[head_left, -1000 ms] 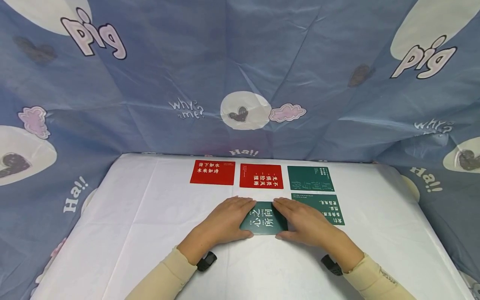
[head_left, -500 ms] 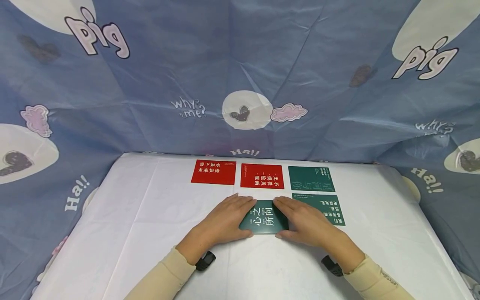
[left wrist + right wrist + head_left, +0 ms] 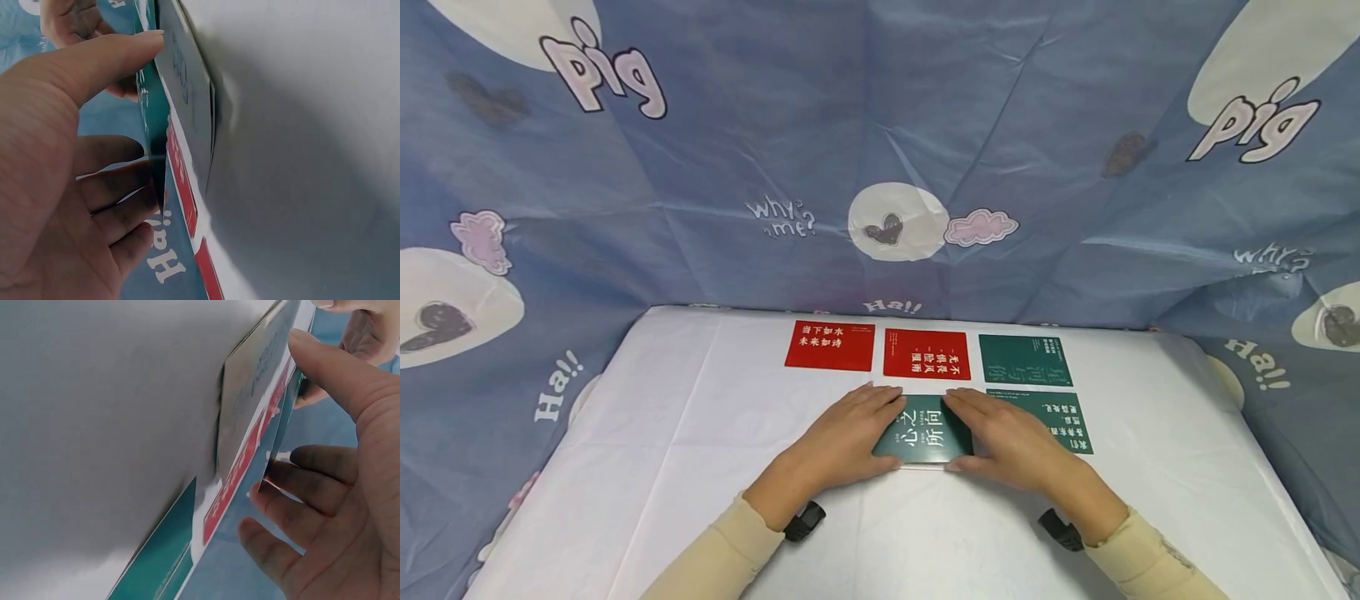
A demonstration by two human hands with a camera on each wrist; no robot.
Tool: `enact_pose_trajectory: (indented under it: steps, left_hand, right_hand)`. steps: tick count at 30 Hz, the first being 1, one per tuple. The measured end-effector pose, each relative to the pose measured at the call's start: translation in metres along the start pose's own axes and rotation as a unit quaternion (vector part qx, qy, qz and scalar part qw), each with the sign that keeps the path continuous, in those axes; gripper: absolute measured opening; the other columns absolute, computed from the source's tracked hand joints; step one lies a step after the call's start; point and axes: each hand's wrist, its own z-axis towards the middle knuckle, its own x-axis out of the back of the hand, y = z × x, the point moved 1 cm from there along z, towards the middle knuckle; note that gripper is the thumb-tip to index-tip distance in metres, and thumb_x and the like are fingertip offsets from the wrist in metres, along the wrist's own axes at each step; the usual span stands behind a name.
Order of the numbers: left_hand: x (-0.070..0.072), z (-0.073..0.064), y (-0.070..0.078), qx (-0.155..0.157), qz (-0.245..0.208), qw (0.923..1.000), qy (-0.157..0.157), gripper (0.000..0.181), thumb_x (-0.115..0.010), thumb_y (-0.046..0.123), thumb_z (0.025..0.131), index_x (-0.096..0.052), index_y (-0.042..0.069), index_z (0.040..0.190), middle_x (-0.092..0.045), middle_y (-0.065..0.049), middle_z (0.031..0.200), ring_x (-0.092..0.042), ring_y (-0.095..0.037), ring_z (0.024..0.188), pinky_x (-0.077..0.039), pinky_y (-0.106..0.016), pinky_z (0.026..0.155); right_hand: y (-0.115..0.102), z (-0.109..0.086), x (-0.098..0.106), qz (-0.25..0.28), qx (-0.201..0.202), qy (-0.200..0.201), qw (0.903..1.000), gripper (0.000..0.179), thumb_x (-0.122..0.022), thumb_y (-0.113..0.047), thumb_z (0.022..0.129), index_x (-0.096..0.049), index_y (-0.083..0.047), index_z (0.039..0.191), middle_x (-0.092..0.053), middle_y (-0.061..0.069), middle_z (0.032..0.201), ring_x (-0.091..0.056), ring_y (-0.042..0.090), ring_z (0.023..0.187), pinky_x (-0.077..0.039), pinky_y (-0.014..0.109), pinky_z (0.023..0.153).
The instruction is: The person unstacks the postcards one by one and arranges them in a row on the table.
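Observation:
A dark green card with white Chinese characters (image 3: 922, 429) spans both hands in the head view. My left hand (image 3: 848, 433) holds its left end between thumb and fingers. On the right end, my right hand (image 3: 1009, 433) does the same. Both wrist views show this green card raised, apart from a pale grey card or thin stack (image 3: 186, 87) with faint print lying on the white cloth. Only a thin pale edge of that lower piece shows in the head view. The right forearm and fingers partly cover another green card (image 3: 1060, 417).
Behind the hands lie two red cards, one at left (image 3: 830, 346) and one in the middle (image 3: 927, 354), plus a green card (image 3: 1026, 360) at right. White cloth (image 3: 700, 467) covers the table. A blue printed curtain (image 3: 775, 150) rises at the back and sides.
The held green card has come up and slightly away from me, with both hands. A pale edge now shows beneath its near side. The other cards keep their places.

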Motion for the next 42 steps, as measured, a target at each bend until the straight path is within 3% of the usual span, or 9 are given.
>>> enact_pose_trajectory:
  steps: [10,23,42]
  left_hand:
    - [0.011,-0.007,-0.009,-0.006,0.002,1.0,0.001,0.081,-0.083,0.042,0.087,-0.054,0.004,0.152,-0.05,-0.009,0.158,-0.044,-0.025,0.146,-0.025,-0.041,0.126]
    - [0.024,-0.024,-0.027,0.0,-0.016,0.9998,-0.01,0.082,-0.084,0.041,0.088,-0.052,0.003,0.153,-0.047,-0.011,0.16,-0.041,-0.028,0.149,-0.026,-0.045,0.126]
    - [0.037,-0.043,-0.074,0.034,-0.029,0.9984,-0.033,0.086,-0.091,0.036,0.081,-0.054,0.002,0.151,-0.052,-0.013,0.156,-0.046,-0.03,0.146,-0.024,-0.058,0.124]
  right_hand:
    - [-0.007,0.009,0.002,0.004,-0.005,-0.006,1.0,0.09,-0.086,-0.051,0.084,-0.052,-0.004,0.153,-0.054,0.011,0.154,-0.052,0.029,0.141,-0.048,0.048,0.111]
    - [-0.025,0.029,0.0,0.01,0.016,0.017,0.9997,0.091,-0.087,-0.053,0.082,-0.055,-0.001,0.149,-0.058,0.013,0.149,-0.056,0.03,0.137,-0.049,0.049,0.11]
    - [-0.058,0.077,-0.024,0.01,0.008,0.015,0.9998,0.086,-0.088,-0.047,0.083,-0.056,-0.001,0.148,-0.06,0.012,0.148,-0.057,0.026,0.136,-0.047,0.04,0.112]
